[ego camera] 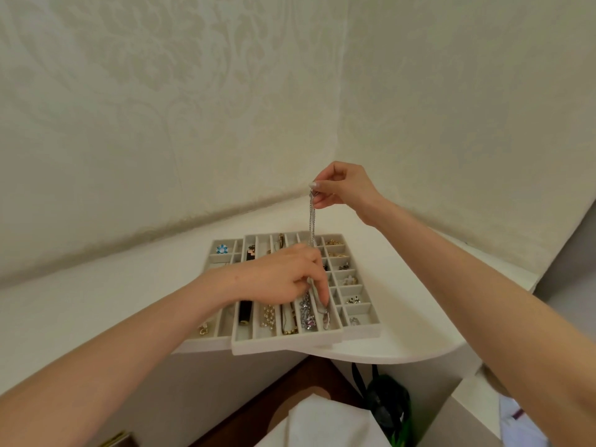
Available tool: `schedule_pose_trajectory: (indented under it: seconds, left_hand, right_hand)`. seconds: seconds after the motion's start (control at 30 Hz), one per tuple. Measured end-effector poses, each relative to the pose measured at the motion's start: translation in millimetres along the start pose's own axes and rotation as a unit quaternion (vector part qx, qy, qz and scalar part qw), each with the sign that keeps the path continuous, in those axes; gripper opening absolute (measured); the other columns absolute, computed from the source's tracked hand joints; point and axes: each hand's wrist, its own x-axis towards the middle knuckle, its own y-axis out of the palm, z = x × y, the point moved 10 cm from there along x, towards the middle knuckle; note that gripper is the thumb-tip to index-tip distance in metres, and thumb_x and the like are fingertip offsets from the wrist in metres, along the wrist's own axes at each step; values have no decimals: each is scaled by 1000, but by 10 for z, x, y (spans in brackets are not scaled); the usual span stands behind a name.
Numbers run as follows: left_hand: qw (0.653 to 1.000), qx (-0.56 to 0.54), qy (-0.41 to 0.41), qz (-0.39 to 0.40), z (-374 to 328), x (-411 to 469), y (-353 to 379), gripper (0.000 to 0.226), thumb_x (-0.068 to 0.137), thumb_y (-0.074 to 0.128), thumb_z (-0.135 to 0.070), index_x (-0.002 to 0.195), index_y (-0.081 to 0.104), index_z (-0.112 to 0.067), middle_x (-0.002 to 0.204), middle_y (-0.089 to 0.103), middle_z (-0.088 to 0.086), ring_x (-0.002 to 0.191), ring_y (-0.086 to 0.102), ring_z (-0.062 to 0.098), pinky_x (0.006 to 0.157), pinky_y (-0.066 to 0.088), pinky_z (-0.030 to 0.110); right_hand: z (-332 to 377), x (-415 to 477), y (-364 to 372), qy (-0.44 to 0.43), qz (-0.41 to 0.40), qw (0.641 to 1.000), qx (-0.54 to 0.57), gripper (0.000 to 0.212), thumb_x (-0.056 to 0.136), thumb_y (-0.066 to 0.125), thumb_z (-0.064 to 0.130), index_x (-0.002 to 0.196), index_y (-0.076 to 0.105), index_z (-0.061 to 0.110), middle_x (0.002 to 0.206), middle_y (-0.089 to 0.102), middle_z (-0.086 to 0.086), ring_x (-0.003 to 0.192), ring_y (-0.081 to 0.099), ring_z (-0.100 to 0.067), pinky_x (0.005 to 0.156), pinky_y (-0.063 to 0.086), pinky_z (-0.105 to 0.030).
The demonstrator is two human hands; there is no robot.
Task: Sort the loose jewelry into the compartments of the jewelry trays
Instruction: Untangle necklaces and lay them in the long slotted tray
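Head camera: the right hand (343, 185) is pinching a silver chain (312, 217) high over the long-slot tray (287, 345). The left hand (283, 275) is guiding its bottom end down; next, lower it slowly.

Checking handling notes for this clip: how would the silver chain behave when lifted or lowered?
The chain hangs straight down from the right hand, so it is probably fully limp. Its thin links suggest it is light and apt to swing. The left hand steadies its lower end in the tray, where it will likely pile and tangle.
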Motion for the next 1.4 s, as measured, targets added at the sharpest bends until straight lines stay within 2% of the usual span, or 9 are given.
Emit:
schedule_pose_trajectory:
  seconds: [0.23,0.47,0.7,0.83,0.93,1.07,1.23,1.3,1.4]
  left_hand:
    - [997,65,2,-41,59,31,-36,47,89,41,1,107,67,-34,93,40,-16,91,30,2,86,22,17]
    - [996,84,26,-29,6,16,-14,44,90,42,-1,106,67,-35,98,42,-12,93,32,5,86,24,20]
    - [999,23,41,-8,-34,6,36,44,90,43,1,101,68,-33,89,37,-21,90,29,-10,85,22,14]
    - [999,13,42,-1,-24,4,47,42,91,43,-2,101,68,-34,91,40,-19,91,32,-7,91,26,19]
    - [999,15,30,-42,32,5,-56,41,90,45,-2,103,67,-34,95,45,-12,92,35,1,88,28,18]
    - [995,40,12,-92,138,3,-170,41,90,45,-3,105,66,-34,97,45,-14,94,34,1,83,26,12]
    - [977,44,-79,-193,536,32,-402,36,89,43,-2,104,65,-26,101,45,-8,104,42,13,92,37,31]
    - [966,32,-117,-229,701,30,-479,33,90,43,-4,104,65,-23,103,48,-4,106,45,16,91,39,32]
    - [962,25,-134,-236,814,78,-483,32,90,42,-3,104,64,-22,101,47,-3,105,45,18,90,40,34]
  right_hand:
    - [-23,-4,13,1,5,1000,0,12,81,68,-4,78,57,1,70,64,-17,55,66,-19,57,57,-28]
    - [-3,-13,37,1,9,1000,1,12,81,67,-5,79,57,1,70,64,-17,54,66,-18,56,58,-28]
    - [-15,-23,75,3,17,1000,-7,12,82,67,-5,79,57,1,68,63,-15,53,65,-17,56,58,-28]
    - [-32,-24,71,6,15,1000,-8,12,82,66,-5,79,57,1,69,62,-16,53,65,-17,56,57,-27]
    - [-49,-21,70,9,16,1000,-9,12,82,66,-5,78,56,1,69,63,-16,53,65,-17,56,57,-27]
    - [-66,-10,68,11,15,1000,-13,12,82,66,-4,77,57,2,68,63,-15,53,65,-17,56,57,-27]
    - [-104,-4,114,18,33,999,-23,10,84,65,-4,79,58,1,70,64,-16,55,66,-17,57,57,-27]
    - [-136,-3,151,22,44,998,-26,10,84,64,-4,78,58,1,71,64,-17,56,66,-18,58,57,-28]
    - [-181,7,195,26,53,998,-29,10,83,64,-5,79,58,1,71,65,-17,58,67,-19,60,58,-29]
